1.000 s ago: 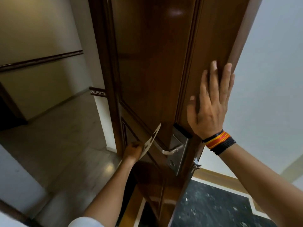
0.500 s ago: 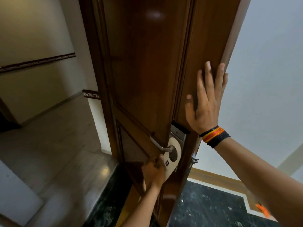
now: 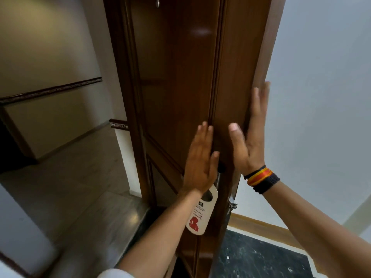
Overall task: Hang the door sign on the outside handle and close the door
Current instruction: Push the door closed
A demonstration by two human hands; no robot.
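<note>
Both hands lie flat with fingers spread, holding nothing; the left hand point(image 3: 200, 163) rests on the wooden door point(image 3: 180, 87) over the handle; the right hand point(image 3: 250, 135) wraps the door's edge, wearing braided wristbands point(image 3: 262, 179); below hangs the white door sign point(image 3: 199, 212), red figure printed, wording blurred.

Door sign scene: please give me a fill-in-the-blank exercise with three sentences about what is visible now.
1. The door sign hangs below the ____ hand.
2. The figure printed on the sign is ____.
3. The bracelets are on the ____ wrist.

Missing words: left; red; right
</note>
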